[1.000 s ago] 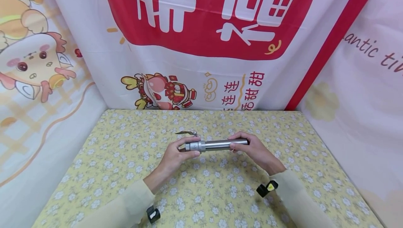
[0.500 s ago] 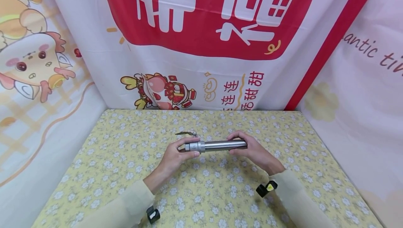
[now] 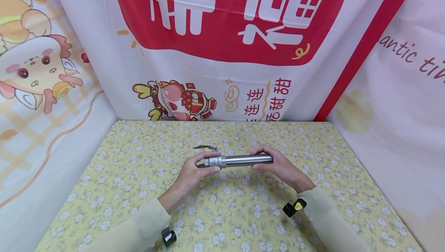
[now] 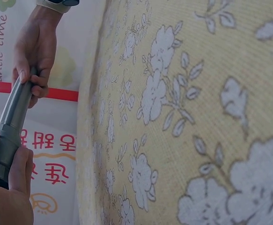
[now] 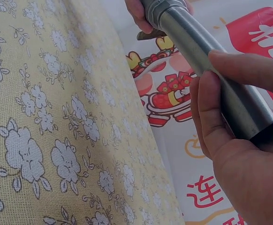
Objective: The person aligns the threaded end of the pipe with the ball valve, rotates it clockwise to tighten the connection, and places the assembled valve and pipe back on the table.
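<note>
A straight steel pipe (image 3: 240, 160) is joined at its left end to a silvery valve (image 3: 214, 162), and both are held above the table. From the valve's far side sticks out a thin dark lever handle (image 3: 204, 147). My left hand (image 3: 196, 169) grips the valve body between thumb and fingers. Near the pipe's free end, my right hand (image 3: 278, 165) holds it the same way. In the right wrist view, the right thumb and fingers lie around the pipe (image 5: 230, 89), whose open end shows by the palm. The joint between pipe and valve shows no gap.
A table with a yellow flowered cloth (image 3: 222, 213) spreads below the hands. Printed white curtains stand behind it (image 3: 208, 58) and along both sides. A small black camera (image 3: 294, 208) sits on the right wrist, another black camera (image 3: 169, 237) on the left.
The right thumb and fingers have shifted slightly on the pipe near its free end. The left hand and the valve have stayed where they were.
</note>
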Motion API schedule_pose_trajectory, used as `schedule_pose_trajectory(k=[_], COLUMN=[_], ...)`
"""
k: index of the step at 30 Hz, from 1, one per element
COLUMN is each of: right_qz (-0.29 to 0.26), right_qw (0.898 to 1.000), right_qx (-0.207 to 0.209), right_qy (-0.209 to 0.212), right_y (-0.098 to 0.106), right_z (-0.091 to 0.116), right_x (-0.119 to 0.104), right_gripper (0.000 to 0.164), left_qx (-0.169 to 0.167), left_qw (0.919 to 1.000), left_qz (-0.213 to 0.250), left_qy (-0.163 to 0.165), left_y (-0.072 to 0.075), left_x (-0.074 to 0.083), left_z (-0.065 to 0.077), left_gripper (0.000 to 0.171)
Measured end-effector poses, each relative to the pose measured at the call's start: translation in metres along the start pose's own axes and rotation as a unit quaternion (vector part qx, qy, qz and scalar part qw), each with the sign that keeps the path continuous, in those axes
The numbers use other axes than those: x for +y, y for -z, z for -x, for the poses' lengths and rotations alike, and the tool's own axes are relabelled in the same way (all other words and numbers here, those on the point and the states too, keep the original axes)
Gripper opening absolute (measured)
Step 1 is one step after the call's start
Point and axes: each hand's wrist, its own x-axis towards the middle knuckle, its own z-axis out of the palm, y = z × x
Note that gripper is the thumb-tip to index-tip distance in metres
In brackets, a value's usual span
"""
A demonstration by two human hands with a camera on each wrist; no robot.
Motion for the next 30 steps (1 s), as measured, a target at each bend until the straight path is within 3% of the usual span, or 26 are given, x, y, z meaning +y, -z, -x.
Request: schedule_pose_trajectory(k=[30], right_qz=[0.002], right_qw=[0.998], right_qx=[0.035], right_qy=[-0.046], right_y=[0.0011], right_z=[-0.0003], right_x=[-0.0026], right_gripper=[0.043], left_qx=[-0.001], left_qw=[0.9999], left_qz=[-0.008], left_qy=[-0.006], left_y=[0.0002], left_x=[-0.0008], left_z=[0.0], left_gripper=[0.049])
